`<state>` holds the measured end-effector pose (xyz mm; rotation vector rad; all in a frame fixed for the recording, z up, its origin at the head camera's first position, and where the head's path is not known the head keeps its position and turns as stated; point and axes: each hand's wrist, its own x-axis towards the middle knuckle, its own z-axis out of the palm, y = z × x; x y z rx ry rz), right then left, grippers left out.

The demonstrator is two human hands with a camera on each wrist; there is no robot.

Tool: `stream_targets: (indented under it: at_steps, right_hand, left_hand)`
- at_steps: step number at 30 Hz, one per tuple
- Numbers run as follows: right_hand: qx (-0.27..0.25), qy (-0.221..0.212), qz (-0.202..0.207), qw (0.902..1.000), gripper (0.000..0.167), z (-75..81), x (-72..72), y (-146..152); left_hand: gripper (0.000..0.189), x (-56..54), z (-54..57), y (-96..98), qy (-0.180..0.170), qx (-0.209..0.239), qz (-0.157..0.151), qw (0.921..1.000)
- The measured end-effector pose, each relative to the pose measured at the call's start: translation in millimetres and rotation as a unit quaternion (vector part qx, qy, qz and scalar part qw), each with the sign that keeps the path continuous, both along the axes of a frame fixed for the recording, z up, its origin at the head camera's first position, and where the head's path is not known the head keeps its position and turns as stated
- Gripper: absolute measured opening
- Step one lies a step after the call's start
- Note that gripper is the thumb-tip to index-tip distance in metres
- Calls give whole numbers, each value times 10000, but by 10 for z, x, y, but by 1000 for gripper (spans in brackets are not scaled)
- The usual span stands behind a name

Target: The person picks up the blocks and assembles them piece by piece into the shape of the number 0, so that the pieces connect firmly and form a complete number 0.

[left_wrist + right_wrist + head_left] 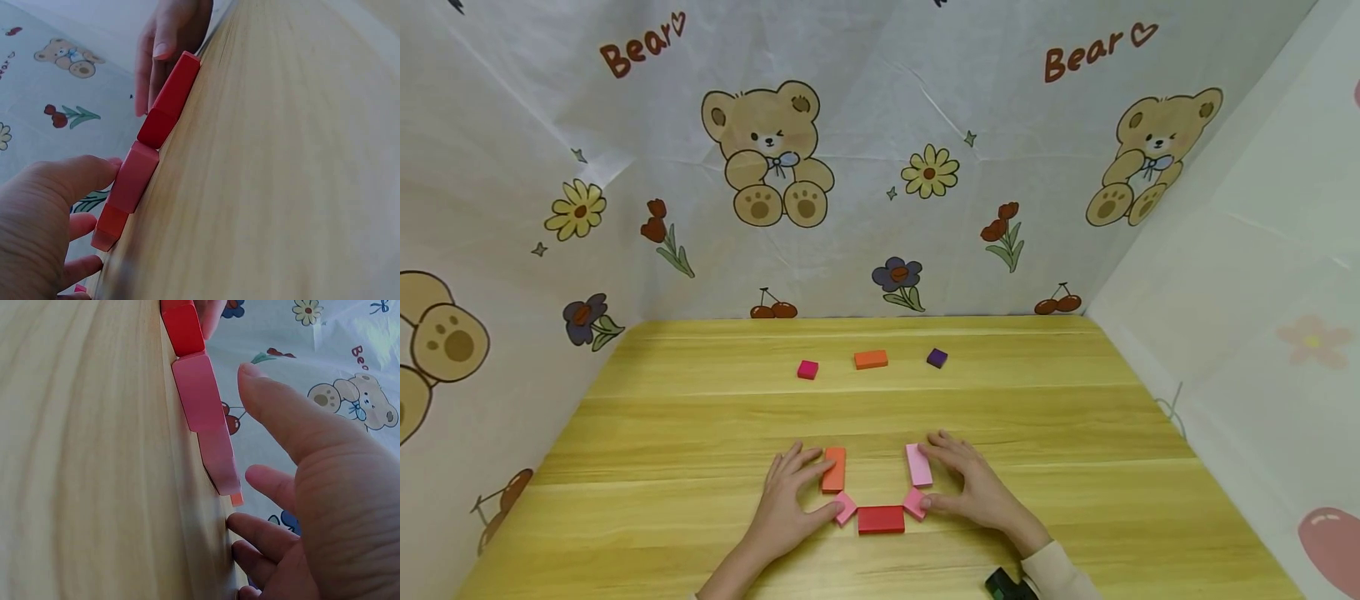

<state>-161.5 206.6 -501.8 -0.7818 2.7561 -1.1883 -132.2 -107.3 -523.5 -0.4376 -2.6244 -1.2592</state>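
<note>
A U-shaped row of five smooth, solid-coloured blocks is laid out on the yellow wood-grain tabletop (700, 417), bracketed by the two hands. Its base is formed by a red rectangular block (882, 520), long axis left to right, set between a small pink block at the left corner (846, 507) and a small pink block at the right corner (914, 503), both turned diagonally. The left side is formed by an orange upright-lying rectangular block (833, 470), pointed away from the person; the right side by a pale pink rectangular block (918, 465), its far end leaned slightly inward.

The gap of the U is faced toward a far orange rectangular block (871, 359), its long axis nearly parallel to the red one; neither hand is clearly nearer to it. A small magenta block (808, 369) is placed beyond the left fingertips, a small dark purple block (937, 357) beyond the right.

The left hand (790, 500) is spread, thumb against its corner block, forefinger at the orange side; nothing is gripped. The right hand (973, 492) is likewise spread and holds nothing; its thumb is shown slightly apart in the right wrist view.

The forefinger contacts cannot be confirmed. A black object (1009, 585) beside the cream sleeve (1060, 573) is cut off.
</note>
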Motion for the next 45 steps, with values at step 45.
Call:
stream_targets:
  at_steps: [45]
  right_hand:
    - [-1827,-1654,-2075,9467,68,372,-1672,99]
  left_hand:
    - [57,8,9,-14,-74,-53,11,10000]
